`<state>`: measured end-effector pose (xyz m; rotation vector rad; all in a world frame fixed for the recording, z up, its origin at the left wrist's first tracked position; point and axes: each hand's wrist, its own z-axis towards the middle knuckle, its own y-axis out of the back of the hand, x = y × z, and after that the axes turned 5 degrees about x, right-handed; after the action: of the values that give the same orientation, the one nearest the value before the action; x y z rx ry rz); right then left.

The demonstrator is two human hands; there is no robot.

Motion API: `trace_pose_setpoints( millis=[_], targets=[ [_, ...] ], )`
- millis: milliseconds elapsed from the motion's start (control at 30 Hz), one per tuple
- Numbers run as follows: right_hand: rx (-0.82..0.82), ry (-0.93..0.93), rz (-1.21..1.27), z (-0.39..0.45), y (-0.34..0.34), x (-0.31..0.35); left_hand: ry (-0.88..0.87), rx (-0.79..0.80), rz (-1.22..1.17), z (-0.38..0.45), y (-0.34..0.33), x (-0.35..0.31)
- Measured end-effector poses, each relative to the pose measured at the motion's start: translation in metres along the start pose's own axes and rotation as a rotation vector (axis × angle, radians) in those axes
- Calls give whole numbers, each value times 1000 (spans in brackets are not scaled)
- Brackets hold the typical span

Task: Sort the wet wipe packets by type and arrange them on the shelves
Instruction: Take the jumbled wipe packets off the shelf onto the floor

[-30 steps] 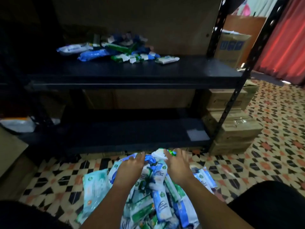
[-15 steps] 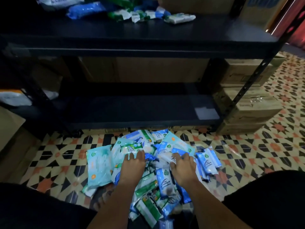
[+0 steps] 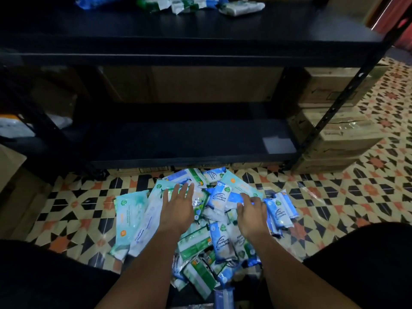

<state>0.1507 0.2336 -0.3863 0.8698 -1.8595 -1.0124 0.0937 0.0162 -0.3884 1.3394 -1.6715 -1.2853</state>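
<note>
A: Blue, green and pale teal plastic, that's what I see first: a pile of packets (image 3: 214, 221) on the patterned floor (image 3: 330, 197), right in front of me between my knees.

B: Where are your hands?

A: Both are on top of the pile. My left hand (image 3: 178, 208) lies flat on its left half, fingers straight and spread a little, pressing down on the packets under it. My right hand (image 3: 250, 216) is on the right half, fingers bent slightly with the tips on a blue packet (image 3: 236, 197). I can't tell whether it has pinched that one or only touches it.

B: What's beside the pile?

A: At its left edge a large teal packet (image 3: 129, 217) lies flat on the tiles. At its right edge several narrow blue packets (image 3: 279, 210) lie side by side.

B: And beyond the pile?

A: Just behind it is the black rack. Its lower shelf (image 3: 178, 141) sits close to the floor and carries a pale square label (image 3: 278, 144) on the right. Higher up, the upper shelf (image 3: 200, 36) holds a loose cluster of packets (image 3: 200, 4) at its back edge, blue, green and white, cut off by the top of my view. To the right of the rack, cardboard boxes (image 3: 343, 139) are stacked on the floor.
</note>
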Motion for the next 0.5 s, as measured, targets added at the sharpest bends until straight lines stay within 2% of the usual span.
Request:
trace_pose_setpoints(
  millis=[267, 500],
  targets=[
    [-185, 168, 55, 23, 55, 37, -40, -358, 70, 23, 53, 5],
    [-603, 363, 58, 54, 159, 91, -214, -838, 63, 48, 176, -4]
  ],
)
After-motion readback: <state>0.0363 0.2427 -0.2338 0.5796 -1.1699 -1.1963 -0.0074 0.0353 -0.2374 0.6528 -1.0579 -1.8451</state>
